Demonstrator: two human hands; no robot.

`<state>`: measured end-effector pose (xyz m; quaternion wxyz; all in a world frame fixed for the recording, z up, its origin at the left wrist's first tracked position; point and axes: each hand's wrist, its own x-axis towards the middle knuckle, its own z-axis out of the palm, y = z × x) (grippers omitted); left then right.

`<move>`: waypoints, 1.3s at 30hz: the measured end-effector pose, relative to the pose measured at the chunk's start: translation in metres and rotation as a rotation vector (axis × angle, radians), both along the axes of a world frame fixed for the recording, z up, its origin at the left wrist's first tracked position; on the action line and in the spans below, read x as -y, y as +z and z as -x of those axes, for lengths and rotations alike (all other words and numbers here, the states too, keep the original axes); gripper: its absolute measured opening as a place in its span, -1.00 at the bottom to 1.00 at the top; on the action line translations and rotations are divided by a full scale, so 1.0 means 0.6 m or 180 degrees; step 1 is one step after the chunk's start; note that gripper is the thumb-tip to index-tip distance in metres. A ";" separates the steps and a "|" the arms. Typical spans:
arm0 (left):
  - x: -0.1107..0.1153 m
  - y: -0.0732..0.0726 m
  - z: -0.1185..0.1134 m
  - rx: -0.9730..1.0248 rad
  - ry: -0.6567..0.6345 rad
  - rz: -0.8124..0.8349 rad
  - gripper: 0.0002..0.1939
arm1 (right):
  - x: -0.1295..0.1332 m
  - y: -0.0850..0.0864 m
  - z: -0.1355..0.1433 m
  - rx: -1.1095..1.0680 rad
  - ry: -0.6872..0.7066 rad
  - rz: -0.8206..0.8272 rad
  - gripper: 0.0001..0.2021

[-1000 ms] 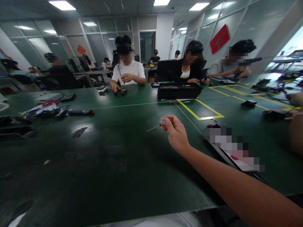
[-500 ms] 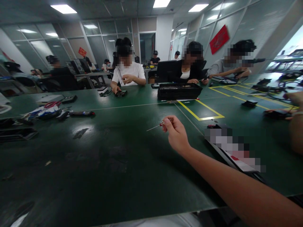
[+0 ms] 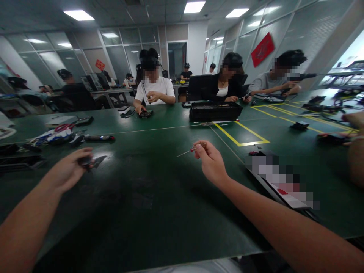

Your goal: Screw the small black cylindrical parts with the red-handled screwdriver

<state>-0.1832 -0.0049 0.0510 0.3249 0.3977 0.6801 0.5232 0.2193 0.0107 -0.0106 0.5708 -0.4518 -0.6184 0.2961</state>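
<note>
My right hand (image 3: 212,163) is closed around the handle of a thin screwdriver (image 3: 184,153) with a red collar. Its slim metal shaft points left, above the green tabletop (image 3: 159,227). On the left, my left hand (image 3: 66,168) has its fingers curled round a small dark object (image 3: 84,161). Motion blur and the fingers hide what kind of object that is. A dark patch (image 3: 100,161) on the tabletop lies just beyond it.
A long black bin (image 3: 216,112) stands across the table, near yellow tape (image 3: 253,144). A white-and-black flat item (image 3: 287,195), partly pixelated, lies right. Leftward are tangled cables (image 3: 61,132) and a dark pen-like tool (image 3: 99,138). Several people sit opposite; another person's arm (image 3: 356,151) is at right.
My left hand has come into view from the left with a small dark object in it. My right hand and the screwdriver have hardly moved.
</note>
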 end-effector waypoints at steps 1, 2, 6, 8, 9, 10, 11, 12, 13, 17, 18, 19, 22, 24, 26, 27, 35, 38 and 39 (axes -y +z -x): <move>-0.009 -0.010 -0.030 0.0129 -0.0400 0.0141 -0.71 | 0.003 0.003 -0.001 0.0110 -0.0013 -0.0006 -0.75; -0.017 -0.021 -0.064 0.0228 -0.0830 0.0232 -0.53 | 0.005 0.005 -0.002 0.0186 -0.0024 -0.0022 -0.73; -0.030 -0.063 -0.213 -0.0641 -0.1681 0.0281 -0.41 | 0.011 0.007 -0.004 0.0097 -0.0032 -0.0184 -0.72; -0.031 -0.086 -0.271 -0.0713 -0.2003 -0.0094 -0.45 | 0.012 0.008 -0.004 -0.0144 -0.0089 -0.0345 -0.75; -0.030 -0.098 -0.293 -0.0592 -0.2084 -0.0262 -0.47 | 0.013 0.008 -0.003 -0.0279 -0.0130 -0.0431 -0.76; -0.030 -0.110 -0.308 -0.0527 -0.2167 -0.0391 -0.51 | 0.014 0.009 -0.003 -0.0411 -0.0163 -0.0505 -0.77; -0.029 -0.121 -0.319 -0.0522 -0.2241 -0.0504 -0.53 | 0.016 0.010 -0.002 -0.0522 -0.0175 -0.0565 -0.78; -0.028 -0.130 -0.325 -0.0576 -0.2284 -0.0627 -0.55 | 0.018 0.011 -0.001 -0.0592 -0.0161 -0.0604 -0.79; -0.026 -0.137 -0.327 -0.0681 -0.2310 -0.0751 -0.56 | 0.021 0.011 0.000 -0.0611 -0.0124 -0.0630 -0.80; -0.015 -0.146 -0.323 -0.1155 -0.2308 -0.1135 -0.59 | 0.032 0.006 0.004 -0.0240 0.0057 -0.0625 -0.82; -0.013 -0.146 -0.322 -0.1203 -0.2292 -0.1156 -0.58 | 0.034 0.003 0.005 -0.0104 0.0074 -0.0610 -0.82; -0.011 -0.145 -0.322 -0.1213 -0.2264 -0.1150 -0.56 | 0.034 0.001 0.005 0.0010 0.0081 -0.0599 -0.82; -0.010 -0.145 -0.322 -0.1139 -0.2156 -0.1065 -0.51 | 0.032 -0.004 0.006 0.0182 0.0057 -0.0577 -0.83; -0.011 -0.146 -0.321 -0.1147 -0.2142 -0.1046 -0.54 | 0.031 -0.003 0.007 0.0212 0.0035 -0.0553 -0.82; -0.012 -0.145 -0.318 -0.1234 -0.2131 -0.1120 -0.58 | 0.032 0.003 0.007 0.0315 0.0006 -0.0561 -0.82; -0.013 -0.145 -0.317 -0.1290 -0.2123 -0.1181 -0.58 | 0.033 0.007 0.007 0.0417 -0.0029 -0.0585 -0.83; -0.014 -0.142 -0.310 -0.1650 -0.2181 -0.1454 -0.58 | 0.033 0.020 0.005 0.1389 -0.0565 -0.0640 -0.53; -0.016 -0.144 -0.308 -0.1704 -0.2176 -0.1438 -0.58 | 0.026 0.018 0.003 0.1400 -0.0273 -0.0536 -0.64; -0.017 -0.145 -0.307 -0.1722 -0.2159 -0.1425 -0.58 | 0.025 0.017 0.002 0.1349 -0.0107 -0.0513 -0.72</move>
